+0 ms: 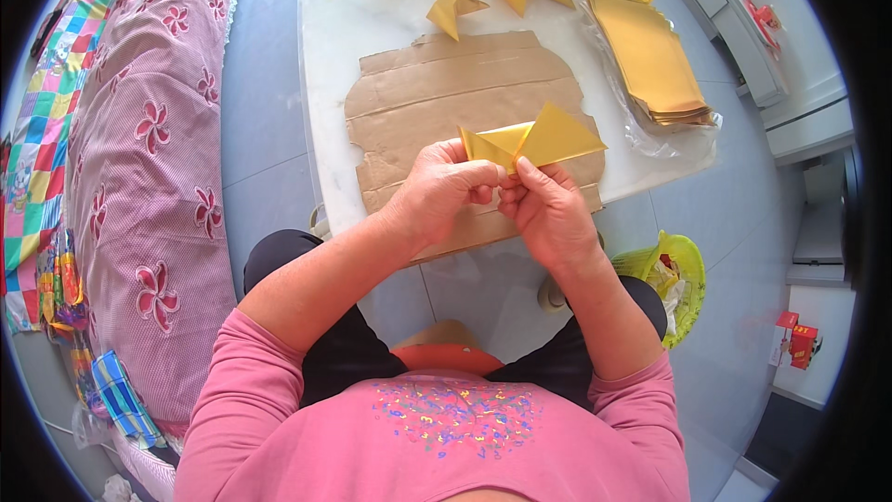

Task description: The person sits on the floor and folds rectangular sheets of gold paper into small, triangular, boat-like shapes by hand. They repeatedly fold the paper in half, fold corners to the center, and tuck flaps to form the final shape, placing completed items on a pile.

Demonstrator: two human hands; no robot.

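Note:
A folded piece of gold paper (562, 138) is held up above the near part of a flat brown cardboard sheet (446, 88). Its right side spreads into a pointed flap, and its left side ends in a smaller point. My left hand (444, 184) grips its lower left edge, with the fingers curled. Close beside it, my right hand (550, 209) pinches the lower middle between thumb and fingers. Several finished-looking folded gold paper shapes (455, 11) lie beyond the cardboard. A stack of flat gold paper sheets (649, 60) sits at the right on clear plastic.
The cardboard lies on a white table (330, 0). A lime-green basket (692, 288) with crumpled scraps stands on the floor by my right knee. Along the left runs a couch with a pink flowered cover (153, 177). White drawers (743, 42) line the right side.

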